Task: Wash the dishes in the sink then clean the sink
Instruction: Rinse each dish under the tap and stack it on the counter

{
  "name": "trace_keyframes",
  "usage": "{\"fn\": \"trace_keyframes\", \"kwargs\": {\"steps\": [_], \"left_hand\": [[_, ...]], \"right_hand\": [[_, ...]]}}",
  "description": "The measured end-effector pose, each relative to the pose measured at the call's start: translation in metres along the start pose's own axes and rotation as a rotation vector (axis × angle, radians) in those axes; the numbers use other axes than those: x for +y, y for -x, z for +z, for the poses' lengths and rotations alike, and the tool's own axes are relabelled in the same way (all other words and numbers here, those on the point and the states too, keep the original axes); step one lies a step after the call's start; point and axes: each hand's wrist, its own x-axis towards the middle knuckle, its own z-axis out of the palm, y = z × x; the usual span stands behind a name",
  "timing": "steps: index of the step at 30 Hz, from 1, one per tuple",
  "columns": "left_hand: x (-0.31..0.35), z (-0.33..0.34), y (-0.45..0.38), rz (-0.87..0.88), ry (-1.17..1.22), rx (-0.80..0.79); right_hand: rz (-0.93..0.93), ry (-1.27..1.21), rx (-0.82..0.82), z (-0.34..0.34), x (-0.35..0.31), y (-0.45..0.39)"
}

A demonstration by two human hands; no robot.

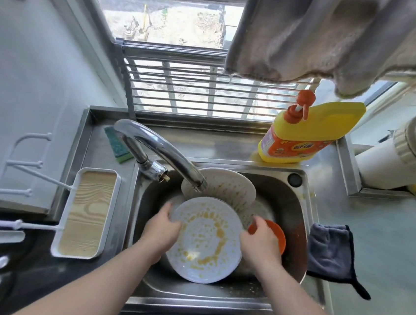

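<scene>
A white plate (pixel 204 241) smeared with yellow sauce is held over the steel sink (pixel 294 207). My left hand (pixel 162 229) grips its left rim and my right hand (pixel 259 242) grips its right rim. Behind it a second, cream plate (pixel 227 187) with sauce streaks leans in the sink under the chrome tap (pixel 161 152). An orange dish (pixel 277 235) lies partly hidden behind my right hand. No water is visibly running from the spout.
A yellow detergent bottle (pixel 304 136) stands on the ledge at back right. A green sponge (pixel 118 145) lies behind the tap. A white tray (pixel 88 214) sits left of the sink and a grey cloth (pixel 330 252) drapes its right edge.
</scene>
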Motion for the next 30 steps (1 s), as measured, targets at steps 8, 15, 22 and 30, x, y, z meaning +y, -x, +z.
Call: {"fn": "trace_keyframes", "kwargs": {"steps": [8,15,22,30], "left_hand": [[0.031,-0.032,0.012,0.351,0.231,0.059],[0.052,-0.052,0.017,0.033,0.695,0.235],[0.065,-0.036,0.01,-0.264,0.743,0.077],[0.095,-0.033,-0.014,-0.529,1.041,0.005]], "right_hand": [[-0.553,0.463,-0.003,-0.034,-0.075,-0.053],[-0.52,0.759,-0.023,-0.031,-0.07,-0.055],[-0.672,0.48,0.081,-0.081,-0.042,-0.032],[-0.374,-0.199,0.136,-0.095,-0.022,0.034]]}}
